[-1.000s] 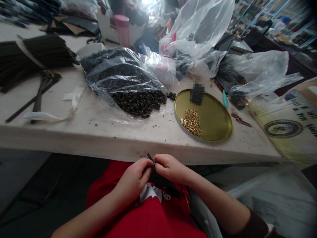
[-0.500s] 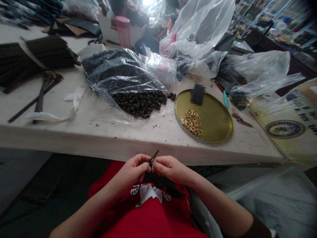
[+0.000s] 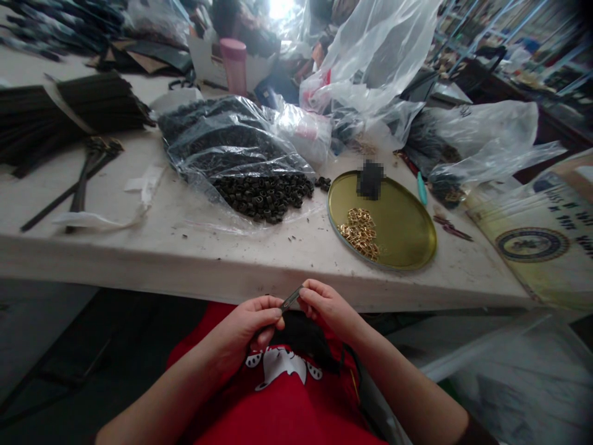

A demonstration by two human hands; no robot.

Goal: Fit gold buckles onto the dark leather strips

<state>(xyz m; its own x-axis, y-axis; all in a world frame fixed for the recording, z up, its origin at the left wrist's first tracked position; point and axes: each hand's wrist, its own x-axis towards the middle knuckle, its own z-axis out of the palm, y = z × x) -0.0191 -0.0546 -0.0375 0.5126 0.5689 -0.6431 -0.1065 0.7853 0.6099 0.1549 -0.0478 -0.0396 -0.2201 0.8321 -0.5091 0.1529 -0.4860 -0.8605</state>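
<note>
In front of the table edge, my left hand (image 3: 260,316) pinches one end of a short dark strap (image 3: 291,299) between thumb and fingers. The strap slants up to the right and shows a small slot in its middle. Its other end is gripped by the thumb and fingertips of my right hand (image 3: 327,305). Both hands hang above my lap, close to each other. On the table beyond lies a round olive-gold tray (image 3: 403,228) holding a pile of gold-coloured buckles (image 3: 360,235).
A clear plastic bag (image 3: 217,145) spills small dark loops (image 3: 266,196) onto the table (image 3: 152,256). Bundled dark straps (image 3: 69,105) lie at the left. Pliers (image 3: 453,228) rest right of the tray, near a printed sack (image 3: 532,241). A pink bottle (image 3: 234,68) stands behind.
My right hand has moved up and to the right and now pinches the strap's upper end, which stuck out free before. My left hand keeps its hold lower down.
</note>
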